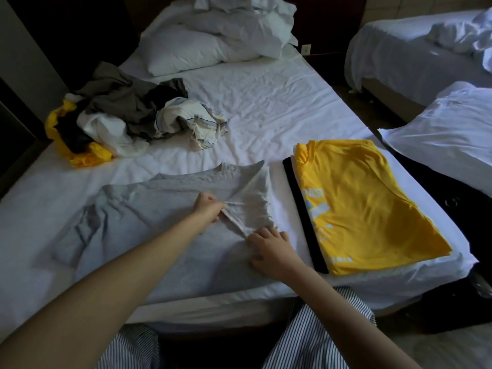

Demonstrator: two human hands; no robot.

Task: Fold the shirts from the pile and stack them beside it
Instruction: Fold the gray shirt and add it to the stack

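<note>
Folding grey shirt (159,217): left hand (206,207) pinches sleeve fold, right hand (269,249) grips its near end, likely keeping crease straight; shirt lies beside stack (372,203) for short transfer.

On the bed (266,102), the unfolded pile (127,113) sits against the left edge, about halfway back. The spread shirt (149,209) lies along the near edge, with the left hand (206,206) and right hand (269,246) on its right half. The folded stack (367,203) fills the near right corner, just beside it. Pillows (202,49) lie at the far end, seemingly heaped.
</note>
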